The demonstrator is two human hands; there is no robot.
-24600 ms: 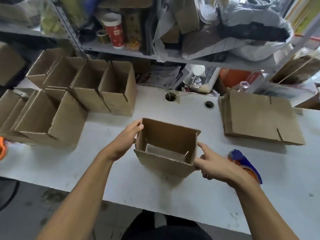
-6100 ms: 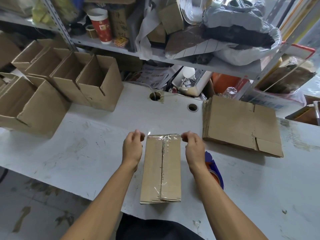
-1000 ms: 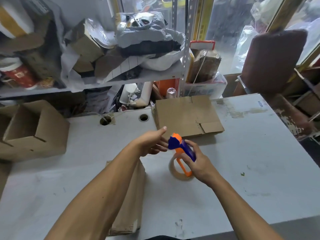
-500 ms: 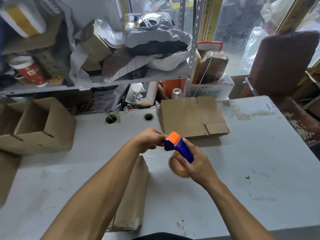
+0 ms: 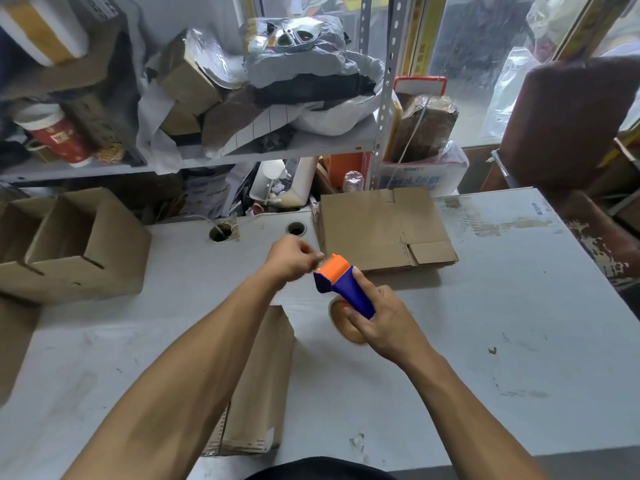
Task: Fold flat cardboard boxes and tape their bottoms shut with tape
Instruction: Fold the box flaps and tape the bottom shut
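Observation:
My right hand [image 5: 384,323] grips a blue and orange tape dispenser [image 5: 341,285] with its tape roll [image 5: 346,323], held above the white table [image 5: 502,341]. My left hand [image 5: 294,259] pinches at the tape end by the dispenser's orange head. Under my left forearm lies the folded cardboard box [image 5: 263,386], bottom side up and partly hidden by the arm. A stack of flat cardboard boxes [image 5: 377,226] lies at the back of the table, just behind the dispenser.
Several folded open boxes [image 5: 76,247] stand at the left of the table. Behind it rises a cluttered metal shelf [image 5: 242,154], and two cable holes [image 5: 296,228] sit near the back edge. A brown chair [image 5: 571,126] stands at the right.
The dispenser has risen slightly and tilted more upright. My left hand has closed its fingertips at the orange head, pinching the tape end.

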